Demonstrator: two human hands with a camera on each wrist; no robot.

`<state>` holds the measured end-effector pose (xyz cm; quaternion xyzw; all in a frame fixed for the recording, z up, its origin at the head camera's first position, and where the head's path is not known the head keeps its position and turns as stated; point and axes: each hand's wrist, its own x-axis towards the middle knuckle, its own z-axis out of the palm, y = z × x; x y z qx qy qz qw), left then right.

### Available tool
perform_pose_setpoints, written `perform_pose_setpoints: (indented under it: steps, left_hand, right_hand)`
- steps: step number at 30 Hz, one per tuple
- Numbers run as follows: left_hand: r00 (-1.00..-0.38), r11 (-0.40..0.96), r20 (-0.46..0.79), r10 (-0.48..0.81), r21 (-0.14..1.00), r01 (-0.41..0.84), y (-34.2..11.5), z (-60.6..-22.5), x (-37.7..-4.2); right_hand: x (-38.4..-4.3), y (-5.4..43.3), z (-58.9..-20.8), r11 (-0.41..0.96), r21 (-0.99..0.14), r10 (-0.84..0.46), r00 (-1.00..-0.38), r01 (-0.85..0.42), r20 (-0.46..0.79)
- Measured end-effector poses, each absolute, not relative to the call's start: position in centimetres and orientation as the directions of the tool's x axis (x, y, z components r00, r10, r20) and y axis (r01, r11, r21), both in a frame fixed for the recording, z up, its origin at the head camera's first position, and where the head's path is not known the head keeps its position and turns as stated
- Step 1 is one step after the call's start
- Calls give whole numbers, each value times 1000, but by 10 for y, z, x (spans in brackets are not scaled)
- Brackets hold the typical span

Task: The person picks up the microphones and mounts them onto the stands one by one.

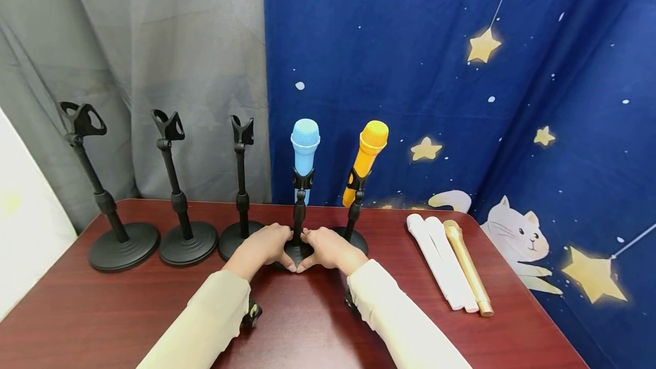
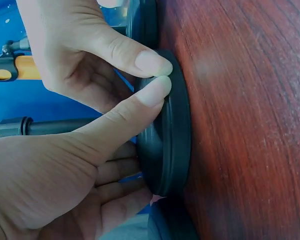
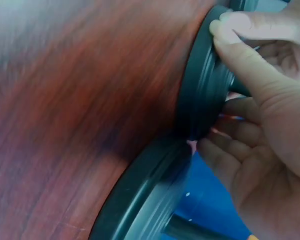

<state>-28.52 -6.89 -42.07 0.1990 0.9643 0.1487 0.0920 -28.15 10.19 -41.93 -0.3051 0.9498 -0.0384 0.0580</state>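
Note:
A blue microphone (image 1: 305,136) sits in the clip of a black microphone stand (image 1: 299,218) near the table's back edge. My left hand (image 1: 262,245) and right hand (image 1: 329,248) hold this stand's round base (image 2: 178,142) from both sides. Their thumbs meet tip to tip on the front rim, while the other fingers curve round the sides of the base (image 3: 202,80). Just to the right, a yellow microphone (image 1: 365,158) leans in a second stand (image 1: 353,218), whose base is partly hidden behind my right hand.
Three more black stands (image 1: 119,232) (image 1: 183,221) (image 1: 243,204) line up on the left, with bare clips on top. At the right of the reddish table (image 1: 169,312) lie two white microphones (image 1: 435,266) and a gold one (image 1: 468,269). Grey and blue curtains (image 1: 389,44) hang behind.

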Motion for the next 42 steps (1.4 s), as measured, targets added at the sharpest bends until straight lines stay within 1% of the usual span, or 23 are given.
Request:
perform_pose_setpoints:
  steps: [4, 11, 16, 21, 24, 27, 30, 34, 36, 40, 42]
  left_hand:
    - [-899, 863, -89, 428, 336, 377, -70, -424, -288]
    - [-895, 842, -79, 439, 383, 380, -81, -434, -281]
    - [-892, 838, -68, 448, 380, 392, -82, -432, -282]
    - [-896, 844, -90, 435, 387, 371, -79, -428, -284]
    - [-895, 847, -103, 435, 384, 367, -79, -428, -284]
    - [-891, 849, -100, 442, 369, 379, -81, -431, -282]
    - [-893, 846, -48, 447, 346, 405, -83, -436, -277]
    - [-894, 833, 81, 441, 333, 441, -84, -447, -265]
    - [-898, 824, 133, 419, 361, 438, -86, -451, -254]
    - [-920, 797, 187, 344, 459, 391, -93, -453, -230]
    - [-923, 781, 223, 314, 491, 385, -98, -450, -220]
  right_hand:
    - [-286, 105, -420, 809, -136, -584, -809, -572, -68]
    - [-281, 109, -426, 800, -214, -582, -812, -560, -50]
    - [-282, 109, -425, 806, -208, -577, -814, -554, -66]
    - [-285, 107, -421, 817, -196, -564, -822, -542, -81]
    - [-285, 107, -421, 814, -217, -565, -820, -539, -84]
    - [-284, 108, -423, 803, -264, -570, -818, -535, -76]
    - [-284, 110, -426, 786, -314, -575, -817, -532, -54]
    - [-279, 115, -432, 767, -359, -575, -818, -532, -18]
    - [-271, 120, -435, 755, -381, -578, -816, -534, -2]
    - [-252, 132, -435, 714, -436, -594, -804, -548, 37]
    - [-242, 140, -430, 695, -461, -599, -799, -552, 54]
